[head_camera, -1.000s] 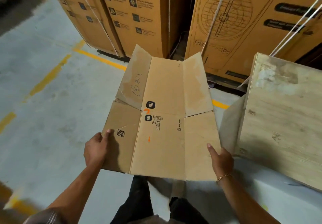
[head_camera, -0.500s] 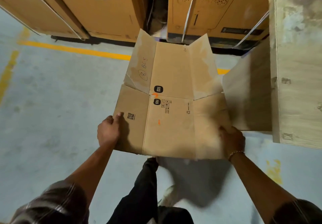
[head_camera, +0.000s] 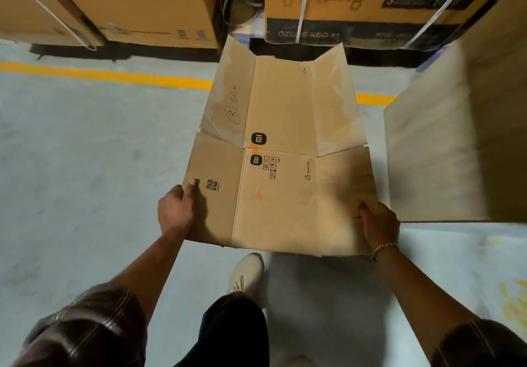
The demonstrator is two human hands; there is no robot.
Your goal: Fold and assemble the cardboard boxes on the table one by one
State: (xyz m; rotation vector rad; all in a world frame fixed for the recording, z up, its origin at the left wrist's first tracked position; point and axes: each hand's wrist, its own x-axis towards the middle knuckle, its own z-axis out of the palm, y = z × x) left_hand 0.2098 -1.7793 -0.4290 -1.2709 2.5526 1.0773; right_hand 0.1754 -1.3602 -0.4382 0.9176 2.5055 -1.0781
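Cardboard box (head_camera: 279, 167): flattened, flaps spread, held level above the floor (head_camera: 85, 167), spanning between both hands.
Left hand (head_camera: 176, 209): grips the box's left edge, thumb on top.
Right hand (head_camera: 377, 224): fingers curled round the near right corner.

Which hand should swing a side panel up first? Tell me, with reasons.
Left, probably. The left hand grips the flattened box by its narrow side panel, beside a crease, with open floor alongside. The right hand holds the opposite corner close to the wooden table, leaving less room.
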